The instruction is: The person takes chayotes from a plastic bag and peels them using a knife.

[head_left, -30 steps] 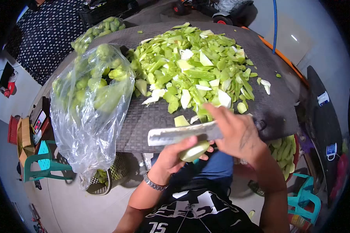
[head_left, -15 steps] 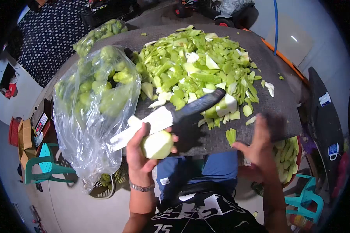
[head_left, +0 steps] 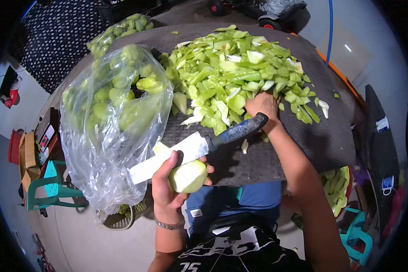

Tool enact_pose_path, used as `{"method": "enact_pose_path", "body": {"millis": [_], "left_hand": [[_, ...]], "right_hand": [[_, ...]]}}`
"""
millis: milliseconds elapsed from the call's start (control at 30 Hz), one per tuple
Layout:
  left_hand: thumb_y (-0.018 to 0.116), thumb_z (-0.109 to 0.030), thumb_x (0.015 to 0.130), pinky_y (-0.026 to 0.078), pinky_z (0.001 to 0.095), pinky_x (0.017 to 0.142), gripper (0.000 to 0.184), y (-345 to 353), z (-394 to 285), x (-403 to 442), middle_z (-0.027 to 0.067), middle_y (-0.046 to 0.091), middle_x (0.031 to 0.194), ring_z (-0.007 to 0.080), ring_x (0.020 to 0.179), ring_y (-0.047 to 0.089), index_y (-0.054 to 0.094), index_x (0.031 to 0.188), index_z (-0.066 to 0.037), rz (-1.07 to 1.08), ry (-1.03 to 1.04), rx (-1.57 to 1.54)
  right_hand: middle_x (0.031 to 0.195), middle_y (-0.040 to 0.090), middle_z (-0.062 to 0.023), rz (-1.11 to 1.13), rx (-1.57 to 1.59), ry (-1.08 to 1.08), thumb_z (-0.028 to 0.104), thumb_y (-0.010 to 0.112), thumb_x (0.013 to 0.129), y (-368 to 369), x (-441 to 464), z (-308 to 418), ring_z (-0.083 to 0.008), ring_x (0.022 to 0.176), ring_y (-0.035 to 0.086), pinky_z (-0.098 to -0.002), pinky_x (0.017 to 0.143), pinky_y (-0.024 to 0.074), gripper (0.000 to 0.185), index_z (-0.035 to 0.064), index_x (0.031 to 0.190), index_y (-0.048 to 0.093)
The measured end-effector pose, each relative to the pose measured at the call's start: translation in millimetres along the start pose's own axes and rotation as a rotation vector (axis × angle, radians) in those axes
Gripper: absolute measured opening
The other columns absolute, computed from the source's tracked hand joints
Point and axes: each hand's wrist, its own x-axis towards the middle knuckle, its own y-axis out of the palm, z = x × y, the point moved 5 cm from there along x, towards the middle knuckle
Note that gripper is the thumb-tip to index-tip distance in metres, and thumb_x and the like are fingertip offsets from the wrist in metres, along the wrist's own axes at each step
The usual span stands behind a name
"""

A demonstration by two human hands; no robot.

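My left hand point(head_left: 167, 186) is closed around a peeled, pale chayote point(head_left: 188, 176). It also holds a broad-bladed knife point(head_left: 179, 156) under the thumb, its black handle pointing up and right over the table. A small pale piece point(head_left: 160, 148) shows behind the blade. My right hand point(head_left: 262, 106) presses into the near side of a heap of green peelings point(head_left: 240, 68); its fingers are hidden among them. Left of the heap, a clear plastic bag point(head_left: 118, 109) bulges with green chayotes.
The dark woven tabletop point(head_left: 245, 165) carries the heap and the bag. Another bag of green produce point(head_left: 122, 29) lies at the far left edge. Below the right edge is a basin of pale green pieces point(head_left: 335, 188). Teal chairs point(head_left: 54, 190) and a basket point(head_left: 127, 220) stand on the floor.
My right hand has moved up and left from the table's near edge into the heap, pushing peelings together. The left hand keeps the knife and chayote, slightly shifted.
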Motion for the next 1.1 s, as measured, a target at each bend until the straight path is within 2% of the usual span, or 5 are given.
{"method": "enact_pose_path", "body": {"millis": [167, 433, 633, 800, 1100], "left_hand": [[0.046, -0.039, 0.108, 0.060, 0.0584, 0.069, 0.052, -8, -6, -1, 0.0302, 0.068, 0.114, 0.0518, 0.096, 0.067, 0.057, 0.132, 0.006, 0.000, 0.070, 0.033], [0.044, -0.039, 0.109, 0.061, 0.0554, 0.071, 0.054, -8, -1, 6, 0.0299, 0.068, 0.114, 0.0525, 0.097, 0.068, 0.057, 0.130, 0.008, 0.034, -0.019, 0.031], [0.043, -0.040, 0.109, 0.061, 0.0550, 0.071, 0.056, -13, 4, -5, 0.0296, 0.069, 0.114, 0.0510, 0.098, 0.068, 0.057, 0.131, 0.009, -0.037, 0.045, 0.040], [0.043, -0.041, 0.109, 0.060, 0.0530, 0.068, 0.055, -14, -1, -16, 0.0289, 0.069, 0.114, 0.0484, 0.095, 0.068, 0.058, 0.131, 0.007, -0.081, 0.109, -0.020], [0.048, -0.039, 0.107, 0.060, 0.0537, 0.064, 0.043, -2, -13, -17, 0.0277, 0.066, 0.109, 0.0460, 0.091, 0.068, 0.059, 0.124, -0.001, -0.142, 0.177, -0.026]], "right_hand": [[0.125, 0.068, -0.0293, -0.094, 0.001, 0.011, 0.042, 0.070, 0.087, 0, 69, 19, -0.0454, 0.120, 0.064, -0.0495, 0.105, 0.0489, 0.055, 0.0025, 0.126, 0.067], [0.144, 0.061, -0.0204, 0.126, -0.493, -0.071, 0.052, 0.078, 0.076, -37, 149, 71, -0.0335, 0.131, 0.062, -0.0434, 0.111, 0.0472, 0.080, 0.0011, 0.136, 0.066], [0.116, 0.073, -0.0255, 0.412, -0.562, 0.192, 0.037, 0.089, 0.079, -94, 149, 86, -0.0290, 0.089, 0.075, -0.0487, 0.066, 0.0615, 0.059, -0.0019, 0.120, 0.071], [0.090, 0.074, -0.0199, -0.332, -0.562, -0.613, 0.031, 0.077, 0.090, -145, 48, 65, -0.0350, 0.087, 0.073, -0.0473, 0.074, 0.0586, 0.042, 0.0007, 0.117, 0.067], [0.163, 0.019, -0.0402, -0.059, -0.350, -0.326, 0.071, 0.073, 0.082, 15, -150, 10, -0.0531, 0.156, 0.012, -0.0627, 0.124, 0.0143, 0.122, -0.0100, 0.158, 0.024]]}}
